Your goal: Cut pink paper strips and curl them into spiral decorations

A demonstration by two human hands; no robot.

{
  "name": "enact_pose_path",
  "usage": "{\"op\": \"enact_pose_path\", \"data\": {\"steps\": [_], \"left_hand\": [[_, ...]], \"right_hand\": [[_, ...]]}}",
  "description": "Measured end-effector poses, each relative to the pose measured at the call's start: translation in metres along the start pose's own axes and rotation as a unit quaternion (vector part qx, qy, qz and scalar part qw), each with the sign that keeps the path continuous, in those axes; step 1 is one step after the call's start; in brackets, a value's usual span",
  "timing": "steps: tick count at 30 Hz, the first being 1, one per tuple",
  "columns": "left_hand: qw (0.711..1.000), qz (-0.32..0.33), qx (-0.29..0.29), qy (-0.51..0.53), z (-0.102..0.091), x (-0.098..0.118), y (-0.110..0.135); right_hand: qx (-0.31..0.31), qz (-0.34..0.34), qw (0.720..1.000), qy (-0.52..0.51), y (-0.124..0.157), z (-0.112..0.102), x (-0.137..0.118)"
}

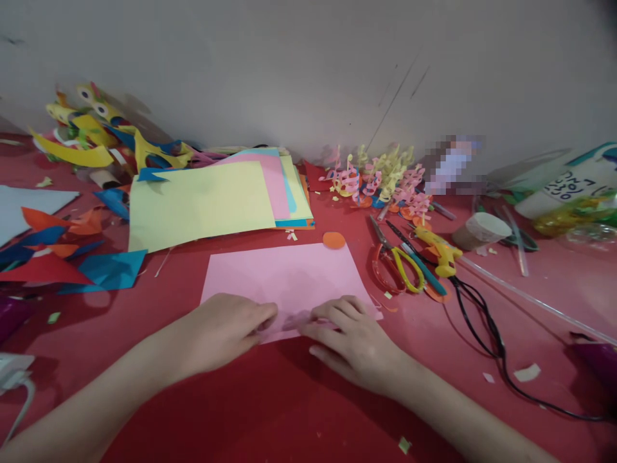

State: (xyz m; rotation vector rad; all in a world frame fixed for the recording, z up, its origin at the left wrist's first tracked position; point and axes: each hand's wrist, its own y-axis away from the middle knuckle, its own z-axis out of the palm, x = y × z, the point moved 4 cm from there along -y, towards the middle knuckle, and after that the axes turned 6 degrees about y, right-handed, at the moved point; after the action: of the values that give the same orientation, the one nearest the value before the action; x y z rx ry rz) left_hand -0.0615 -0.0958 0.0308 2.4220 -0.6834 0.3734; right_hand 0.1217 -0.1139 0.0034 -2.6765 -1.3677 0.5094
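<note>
A sheet of pink paper [284, 273] lies flat on the red table in front of me. My left hand [231, 325] is at its near edge, fingers curled with thumb and forefinger closed on the paper; the fingertips are partly hidden. Resting on the near right part of the sheet, my right hand [351, 341] has its fingers apart and bent, with nothing held. Just beyond the sheet's far right corner sits an orange paper disc [333, 240]. Scissors [387, 244] with red and yellow handles lie right of the sheet.
Behind the sheet is a stack of coloured paper [202, 202]. Cut paper pieces [108, 270] lie left. Curled paper ornaments [385, 177] stand near the wall. At right are a yellow glue gun [441, 251] with a black cord, a paper cup [482, 230] and a clear tube [535, 296].
</note>
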Motion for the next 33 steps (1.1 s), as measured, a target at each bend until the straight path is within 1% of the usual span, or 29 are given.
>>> {"op": "enact_pose_path", "data": {"steps": [3,6,8,11,15,18,22,24,28,33], "left_hand": [[1.000,0.004,0.003,0.011,-0.002,0.001,-0.001],[1.000,0.005,-0.003,0.022,-0.003,0.000,-0.002],[0.999,0.011,-0.006,0.033,-0.003,-0.002,-0.002],[0.998,0.033,-0.013,0.056,-0.005,-0.006,-0.001],[0.992,0.063,-0.047,0.098,-0.009,-0.009,0.002],[0.992,0.042,-0.064,0.100,-0.011,-0.013,0.004],[0.992,0.007,-0.065,0.103,-0.010,-0.015,0.006],[0.993,-0.001,-0.057,0.101,-0.007,-0.014,0.009],[0.995,-0.025,-0.016,0.100,-0.001,-0.015,0.016],[0.996,-0.038,-0.008,0.083,0.002,-0.022,0.020]], "right_hand": [[-0.007,-0.048,0.998,0.035,-0.006,0.004,-0.015],[-0.030,-0.077,0.995,0.049,-0.012,0.013,-0.022],[-0.034,-0.084,0.995,0.043,-0.017,0.016,-0.021],[-0.023,-0.085,0.996,0.025,-0.022,0.017,-0.017],[-0.006,-0.099,0.995,0.004,-0.026,0.018,-0.014],[0.003,-0.098,0.995,-0.009,-0.026,0.019,-0.014],[0.007,-0.098,0.995,-0.014,-0.025,0.018,-0.014],[0.006,-0.099,0.995,-0.014,-0.025,0.018,-0.014],[0.003,-0.098,0.995,-0.007,-0.024,0.018,-0.013],[-0.014,-0.098,0.995,0.019,-0.027,0.021,-0.016]]}}
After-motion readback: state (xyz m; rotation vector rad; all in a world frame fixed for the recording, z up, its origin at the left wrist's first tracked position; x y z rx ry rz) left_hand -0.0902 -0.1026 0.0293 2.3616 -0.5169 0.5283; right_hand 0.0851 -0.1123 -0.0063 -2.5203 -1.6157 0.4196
